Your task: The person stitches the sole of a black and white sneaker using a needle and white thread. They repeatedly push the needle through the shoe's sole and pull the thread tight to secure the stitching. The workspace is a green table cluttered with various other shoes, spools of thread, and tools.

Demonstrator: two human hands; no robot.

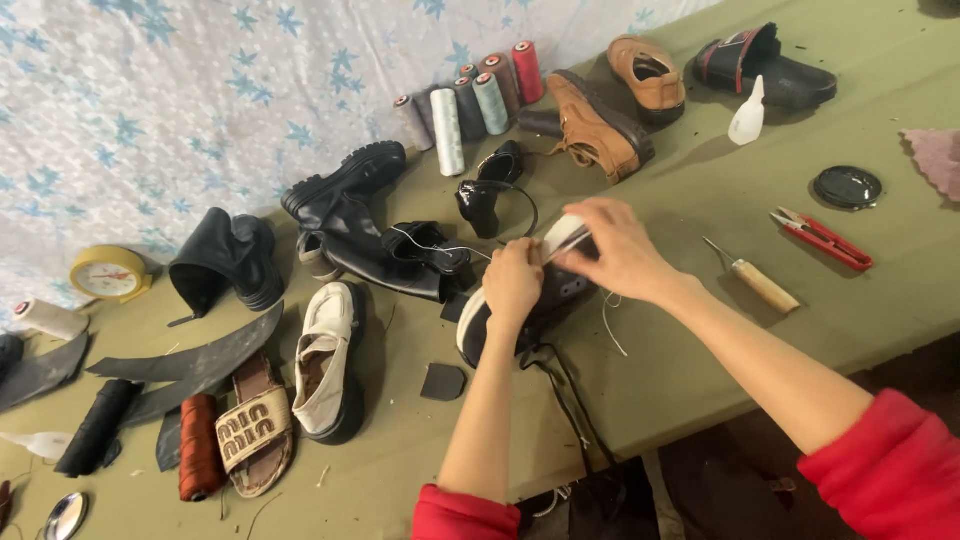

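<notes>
A black sneaker with a white sole (556,295) lies on its side on the olive-green table (700,330), its black laces hanging over the front edge. My left hand (512,283) grips the sneaker's upper near the sole. My right hand (612,250) presses on the toe end, fingers pinched at the white rim, where a thin white thread trails down. Both sleeves are red.
Black boots (345,215), a white loafer (325,360), a woven slide sandal (255,430) and rubber sole strips (200,365) lie left. Thread spools (470,100), tan shoes (600,125), a black slide (765,65) stand behind. An awl (755,280), red snips (822,238), a round lid (847,187) lie right.
</notes>
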